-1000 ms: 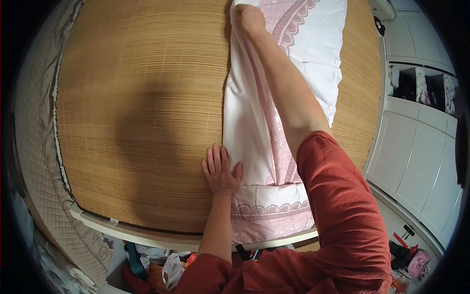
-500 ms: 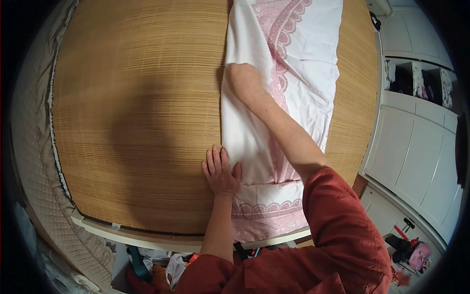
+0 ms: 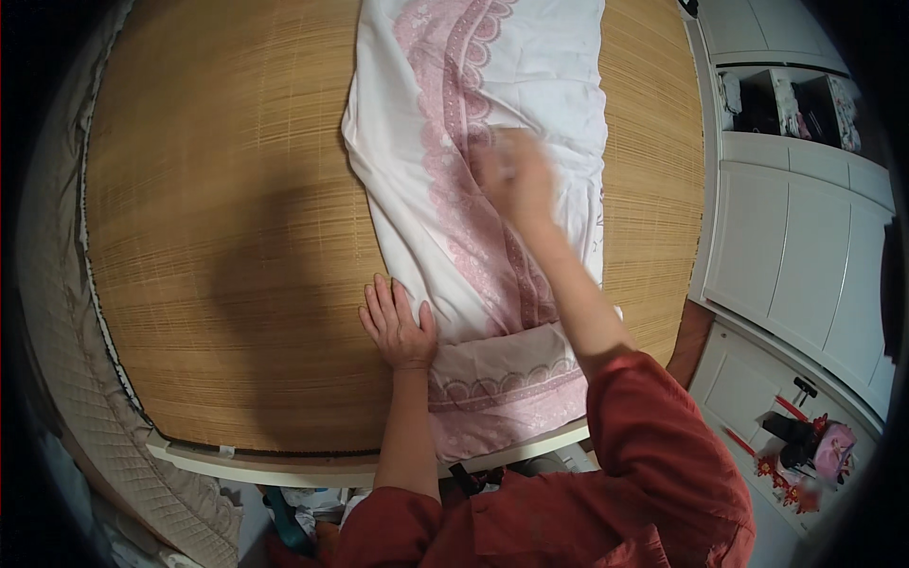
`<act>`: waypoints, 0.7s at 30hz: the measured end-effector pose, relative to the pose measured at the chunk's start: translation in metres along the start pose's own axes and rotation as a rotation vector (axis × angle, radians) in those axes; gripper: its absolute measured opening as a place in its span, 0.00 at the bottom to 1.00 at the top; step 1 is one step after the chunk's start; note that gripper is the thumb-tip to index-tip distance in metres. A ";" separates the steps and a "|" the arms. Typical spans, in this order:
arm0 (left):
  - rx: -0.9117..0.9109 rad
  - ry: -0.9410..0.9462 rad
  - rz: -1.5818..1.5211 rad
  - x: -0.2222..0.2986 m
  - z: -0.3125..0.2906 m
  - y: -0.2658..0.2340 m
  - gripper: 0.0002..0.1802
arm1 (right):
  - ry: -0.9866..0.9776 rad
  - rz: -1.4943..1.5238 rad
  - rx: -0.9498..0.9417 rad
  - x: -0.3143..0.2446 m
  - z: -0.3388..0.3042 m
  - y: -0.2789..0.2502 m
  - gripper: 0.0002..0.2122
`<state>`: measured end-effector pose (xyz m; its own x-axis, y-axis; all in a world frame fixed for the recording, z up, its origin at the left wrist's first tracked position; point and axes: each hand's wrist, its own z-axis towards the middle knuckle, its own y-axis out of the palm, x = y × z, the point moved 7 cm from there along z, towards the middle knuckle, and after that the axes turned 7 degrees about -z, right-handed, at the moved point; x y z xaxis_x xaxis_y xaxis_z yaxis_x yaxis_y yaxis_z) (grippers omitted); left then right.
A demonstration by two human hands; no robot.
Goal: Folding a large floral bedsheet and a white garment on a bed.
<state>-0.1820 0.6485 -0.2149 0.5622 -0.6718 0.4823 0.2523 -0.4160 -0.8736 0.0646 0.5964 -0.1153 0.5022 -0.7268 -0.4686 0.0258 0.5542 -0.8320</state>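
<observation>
A large white and pink bedding cloth (image 3: 440, 180) with a printed scalloped lace border lies in a long folded strip away from me. Its near end has a turned-over band (image 3: 502, 388) by the bed's front edge. My left hand (image 3: 398, 327) rests flat, fingers stretched out, on the bamboo mat (image 3: 237, 237), with its thumb against the cloth's left edge. Over the middle of the strip is my right hand (image 3: 519, 178), smeared by motion. Whether its fingers hold any cloth does not show.
The bed's pale frame edge (image 3: 294, 470) runs in front of me. Quilted beige fabric (image 3: 66, 379) hangs along the left side. White cabinets (image 3: 805, 246) with an open shelf stand to the right. On the floor at the right lies a pink bag (image 3: 833, 450) among other items.
My right hand has moved right from the cloth's left edge, where it was a closed fist. The upper left edge now bulges further left, showing more pink border. The view has shifted slightly.
</observation>
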 end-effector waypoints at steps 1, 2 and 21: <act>-0.008 0.005 -0.003 0.003 -0.001 0.001 0.28 | 0.009 -0.128 0.136 0.037 0.000 -0.033 0.10; -0.018 0.007 -0.014 0.006 0.000 -0.001 0.26 | 0.032 -0.398 0.121 0.079 -0.004 -0.050 0.18; 0.415 0.128 -0.211 -0.005 0.000 -0.034 0.20 | 0.364 -0.536 0.006 0.188 -0.088 -0.094 0.14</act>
<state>-0.1933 0.6653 -0.1879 0.3696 -0.6802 0.6330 0.6583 -0.2891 -0.6950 0.0804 0.3719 -0.1514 0.0930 -0.9938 -0.0606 0.1965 0.0780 -0.9774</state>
